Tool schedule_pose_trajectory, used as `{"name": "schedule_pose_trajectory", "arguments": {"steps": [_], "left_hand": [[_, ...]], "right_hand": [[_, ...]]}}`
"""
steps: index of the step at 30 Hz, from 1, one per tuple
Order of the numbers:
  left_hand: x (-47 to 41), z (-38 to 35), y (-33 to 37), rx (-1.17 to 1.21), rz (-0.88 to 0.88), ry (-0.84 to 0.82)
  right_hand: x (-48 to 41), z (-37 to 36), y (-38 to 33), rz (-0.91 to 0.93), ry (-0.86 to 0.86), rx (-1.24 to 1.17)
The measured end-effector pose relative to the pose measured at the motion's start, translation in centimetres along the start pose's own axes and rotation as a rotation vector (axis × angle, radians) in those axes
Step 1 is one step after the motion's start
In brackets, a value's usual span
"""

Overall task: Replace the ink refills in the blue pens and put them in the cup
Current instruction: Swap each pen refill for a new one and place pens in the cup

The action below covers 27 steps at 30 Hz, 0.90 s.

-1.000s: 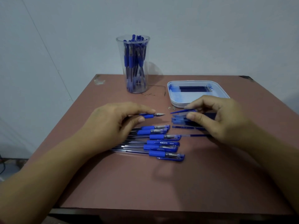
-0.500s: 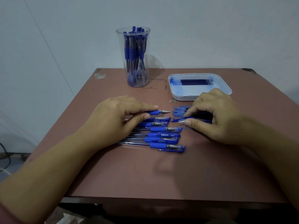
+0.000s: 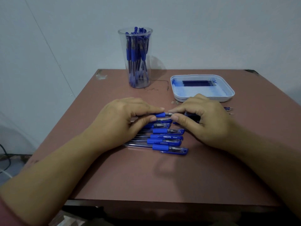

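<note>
The left hand (image 3: 128, 121) pinches one blue pen (image 3: 160, 115) by its rubber grip, just above the row of capped pens (image 3: 164, 137) lying on the brown table (image 3: 146, 176). The right hand (image 3: 203, 121) closes its thumb and forefinger on the metal tip end of the same pen; whether a cap sits between those fingers I cannot tell, because they hide it.

The risk I judge here is a slip: the tip part is small and smooth, and a crooked push or twist could bend the refill or drop the pen onto the row below and scatter it. Loose refills (image 3: 228, 109) lie just behind the right hand, and its wrist could roll them away.

The white tray (image 3: 228, 88) with dark refills (image 3: 197, 83) stands just behind the right knuckles. The clear cup (image 3: 138, 62), already quite full of pens, stands well apart at the far side, near the back edge; the path to it over the left hand is open. The near half of the table is free.
</note>
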<state>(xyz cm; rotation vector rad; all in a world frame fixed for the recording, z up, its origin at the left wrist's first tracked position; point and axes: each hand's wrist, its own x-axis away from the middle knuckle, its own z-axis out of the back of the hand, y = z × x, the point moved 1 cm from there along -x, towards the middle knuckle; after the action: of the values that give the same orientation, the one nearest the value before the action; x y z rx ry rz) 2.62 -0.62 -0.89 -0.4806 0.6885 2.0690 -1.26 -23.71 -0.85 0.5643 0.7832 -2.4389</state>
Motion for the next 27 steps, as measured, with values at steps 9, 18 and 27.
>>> {"name": "schedule_pose_trajectory", "arguments": {"steps": [9,18,27], "left_hand": [[0.06,-0.13,-0.16,-0.011,0.017,0.001],[-0.07,0.07,0.19,0.005,0.015,0.004],[-0.17,0.02,0.13,0.021,0.012,-0.004]], "right_hand": [[-0.05,-0.55,-0.29,-0.041,0.015,-0.073],[0.04,-0.46,-0.14,-0.026,0.010,-0.010],[0.06,-0.27,-0.15,-0.041,0.003,-0.041]]}}
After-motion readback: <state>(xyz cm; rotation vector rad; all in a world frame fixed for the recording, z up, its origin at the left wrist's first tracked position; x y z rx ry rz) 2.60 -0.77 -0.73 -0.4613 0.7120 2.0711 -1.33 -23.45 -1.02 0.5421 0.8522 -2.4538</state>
